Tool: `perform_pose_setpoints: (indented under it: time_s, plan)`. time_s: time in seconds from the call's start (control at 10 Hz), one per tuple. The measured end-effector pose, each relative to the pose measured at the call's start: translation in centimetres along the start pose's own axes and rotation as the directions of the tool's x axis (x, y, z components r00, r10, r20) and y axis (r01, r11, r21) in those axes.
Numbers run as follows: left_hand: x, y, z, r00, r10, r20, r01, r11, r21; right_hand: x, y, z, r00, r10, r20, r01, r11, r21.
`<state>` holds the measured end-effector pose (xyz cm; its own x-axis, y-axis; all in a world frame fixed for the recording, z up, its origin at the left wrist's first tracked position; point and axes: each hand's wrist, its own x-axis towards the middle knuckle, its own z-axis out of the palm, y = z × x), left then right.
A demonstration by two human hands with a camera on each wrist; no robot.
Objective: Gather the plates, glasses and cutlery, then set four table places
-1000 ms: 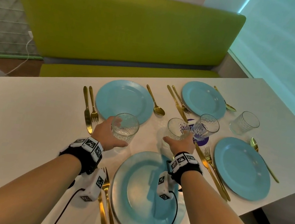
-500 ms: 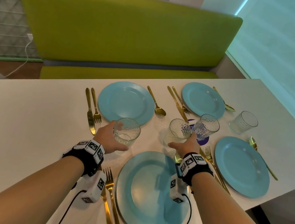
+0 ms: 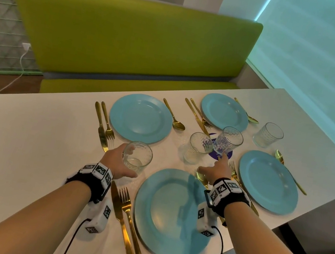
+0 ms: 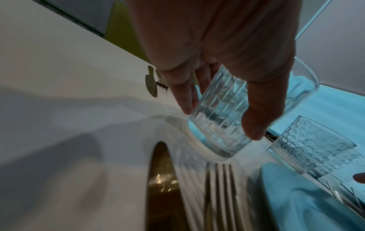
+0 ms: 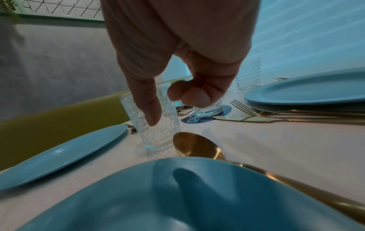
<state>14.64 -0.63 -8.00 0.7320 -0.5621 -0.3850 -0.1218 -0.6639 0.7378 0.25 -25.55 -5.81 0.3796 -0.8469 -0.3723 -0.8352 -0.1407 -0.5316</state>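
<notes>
Four blue plates lie on the white table (image 3: pixel 24 146), each with gold cutlery beside it. My left hand (image 3: pixel 126 162) grips a patterned glass (image 3: pixel 137 157) just above the near plate's (image 3: pixel 169 214) knife and fork (image 3: pixel 124 215); in the left wrist view, thumb and fingers (image 4: pixel 183 100) wrap the glass (image 4: pixel 221 121), whose base is at the table. My right hand (image 3: pixel 211 166) hovers empty over a gold spoon (image 3: pixel 201 177), a short way from a second glass (image 3: pixel 198 148). In the right wrist view its thumb hangs in front of that glass (image 5: pixel 158 132) and the fingers (image 5: pixel 189 95) are loosely curled.
A third glass (image 3: pixel 228 141) stands on a purple coaster and a fourth (image 3: pixel 268 134) near the far right plate (image 3: pixel 224 112). A green bench (image 3: pixel 133 38) runs along the far side. The table's near edge is close under my forearms.
My right hand has let go of the second glass and drawn back toward the near plate. My left hand has carried its glass nearer, toward the near plate's knife and fork.
</notes>
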Motion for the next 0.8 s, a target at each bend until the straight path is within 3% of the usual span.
perform_pose_setpoints:
  time_s: [0.6,0.8]
  plan:
    - [-1.3,1.1,-0.5,0.999,-0.031,-0.010,0.030,0.999,-0.034,-2.8,1.1,-1.2,1.000,-0.005,-0.012,0.006,0.996,0.094]
    - [-2.3,4.7,-2.3,0.991,0.104,-0.088,-0.108,0.993,-0.042,-5.3,1.2,-3.2,0.998,0.000,-0.060,0.009,0.989,0.148]
